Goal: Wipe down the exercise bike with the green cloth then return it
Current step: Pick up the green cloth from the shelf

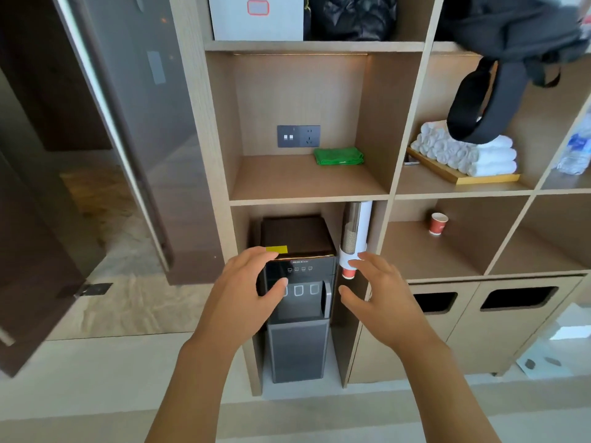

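Note:
The green cloth (338, 155) lies folded at the back right of a wooden shelf compartment (303, 183), just below a wall socket. My left hand (246, 289) and my right hand (380, 295) are both raised in front of the compartment below it, fingers relaxed and spread, holding nothing. They are well below the cloth and apart from it. No exercise bike is in view.
A black water dispenser (297, 302) stands under the cloth's shelf with a cup dispenser (353, 241) beside it. Rolled white towels (463, 153) sit on a tray to the right, a black bag (511, 36) hangs above. A dark glass door (121, 132) stands open at left.

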`<state>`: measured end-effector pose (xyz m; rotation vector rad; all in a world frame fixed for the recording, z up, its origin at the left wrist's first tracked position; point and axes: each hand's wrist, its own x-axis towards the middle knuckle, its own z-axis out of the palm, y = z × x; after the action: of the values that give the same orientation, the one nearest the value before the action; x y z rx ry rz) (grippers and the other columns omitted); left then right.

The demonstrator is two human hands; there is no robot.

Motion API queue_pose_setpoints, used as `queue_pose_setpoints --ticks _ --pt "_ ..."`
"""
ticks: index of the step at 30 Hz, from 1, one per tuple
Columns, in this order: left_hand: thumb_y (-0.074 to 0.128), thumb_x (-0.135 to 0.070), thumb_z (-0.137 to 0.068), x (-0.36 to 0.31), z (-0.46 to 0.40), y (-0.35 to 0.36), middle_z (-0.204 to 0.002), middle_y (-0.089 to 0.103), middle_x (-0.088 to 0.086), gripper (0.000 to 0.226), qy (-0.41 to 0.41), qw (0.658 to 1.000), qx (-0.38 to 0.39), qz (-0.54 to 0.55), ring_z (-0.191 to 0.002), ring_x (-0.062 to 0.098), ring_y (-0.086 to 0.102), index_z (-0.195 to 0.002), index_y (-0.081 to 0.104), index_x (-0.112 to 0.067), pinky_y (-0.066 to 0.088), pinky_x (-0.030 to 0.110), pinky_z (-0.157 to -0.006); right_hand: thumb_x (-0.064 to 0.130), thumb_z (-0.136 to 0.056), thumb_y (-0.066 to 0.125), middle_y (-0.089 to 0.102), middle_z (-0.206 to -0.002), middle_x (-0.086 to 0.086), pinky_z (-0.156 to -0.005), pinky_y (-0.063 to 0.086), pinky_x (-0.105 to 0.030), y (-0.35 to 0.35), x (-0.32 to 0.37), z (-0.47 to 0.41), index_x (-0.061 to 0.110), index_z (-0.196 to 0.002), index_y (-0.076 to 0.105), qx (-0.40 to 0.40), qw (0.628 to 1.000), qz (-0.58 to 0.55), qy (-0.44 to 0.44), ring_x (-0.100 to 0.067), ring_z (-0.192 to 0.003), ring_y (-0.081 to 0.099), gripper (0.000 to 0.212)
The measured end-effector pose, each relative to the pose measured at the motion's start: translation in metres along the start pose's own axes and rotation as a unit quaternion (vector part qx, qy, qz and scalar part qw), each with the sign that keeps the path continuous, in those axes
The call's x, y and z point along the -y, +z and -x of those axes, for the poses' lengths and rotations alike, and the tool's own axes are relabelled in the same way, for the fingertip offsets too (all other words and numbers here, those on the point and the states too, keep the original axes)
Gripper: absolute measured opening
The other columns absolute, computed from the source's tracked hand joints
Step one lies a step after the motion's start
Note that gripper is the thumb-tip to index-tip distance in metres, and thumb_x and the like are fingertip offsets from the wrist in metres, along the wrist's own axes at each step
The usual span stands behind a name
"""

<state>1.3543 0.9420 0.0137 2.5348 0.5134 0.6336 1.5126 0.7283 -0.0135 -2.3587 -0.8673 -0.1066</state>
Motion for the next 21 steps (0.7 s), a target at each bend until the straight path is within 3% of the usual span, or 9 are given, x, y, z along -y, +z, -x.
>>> queue_pose_setpoints --ticks 9,14,21 --pt "0.062 -0.045 -0.101 0.042 -0.110 0.005 -0.157 0.046 -0.018 0.050 0.027 0.999 0.025 0.031 -0.146 0.006 0.039 -0.148 0.052 -0.036 0.035 0.030 -0.118 0.056 -0.096 0.061 0.043 -0.160 0.015 -0.117 0.046 -0.051 0.031 0.009 -0.103 0.037 -0.145 0.053 -0.024 0.999 0.018 0.021 -0.016 -0.145 0.043 0.054" --pt "0.063 -0.044 -0.100 0.056 -0.152 0.023 -0.156 0.046 -0.018 0.050 0.035 0.998 0.029 0.038 -0.147 0.005 0.037 -0.148 0.053 -0.035 0.035 0.033 -0.121 0.060 -0.096 0.060 0.039 -0.162 0.017 -0.119 0.042 -0.048 0.042 0.000 -0.142 0.041 -0.147 0.050 -0.023 0.999 0.021 0.030 -0.015 -0.148 0.039 0.055" --pt "0.056 -0.051 -0.099 0.051 -0.231 0.051 -0.155 0.045 -0.021 0.050 0.059 0.998 0.009 0.020 -0.147 0.004 0.035 -0.147 0.050 -0.040 0.036 0.038 -0.123 0.049 -0.097 0.066 0.046 -0.156 0.012 -0.111 0.045 -0.042 0.033 -0.020 -0.224 0.032 -0.147 0.054 -0.047 0.999 0.001 0.009 -0.017 -0.141 0.044 0.054"
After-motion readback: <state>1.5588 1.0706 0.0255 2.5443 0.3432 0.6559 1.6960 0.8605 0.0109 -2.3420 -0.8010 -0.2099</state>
